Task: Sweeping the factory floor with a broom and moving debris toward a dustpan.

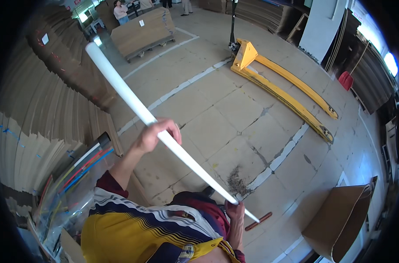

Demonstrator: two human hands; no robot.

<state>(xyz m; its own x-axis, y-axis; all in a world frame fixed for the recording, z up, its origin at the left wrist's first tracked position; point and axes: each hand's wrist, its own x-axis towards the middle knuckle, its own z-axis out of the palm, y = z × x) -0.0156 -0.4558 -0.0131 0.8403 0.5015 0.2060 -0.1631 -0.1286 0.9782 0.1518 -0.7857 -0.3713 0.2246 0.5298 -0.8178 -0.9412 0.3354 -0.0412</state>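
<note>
A long white-handled push broom (186,157) slants across the middle, its upper end at the far left and its thin reddish-brown head (258,221) low on the floor. My left hand (153,135) is closed round the middle of the handle. Farther down, my right hand (235,211) grips the handle close to my body, a short way above the head; part of its fingers is hidden. A small dark heap of debris (239,180) lies on the tiles just beyond my right hand.
A yellow pallet jack (278,83) stands ahead to the right. An open cardboard box (335,219) sits at the near right. Stacked cardboard (46,101) lines the left, beside plastic-wrapped coloured strips (76,175). A red dustpan (346,80) is at the far right; people (120,12) stand far back.
</note>
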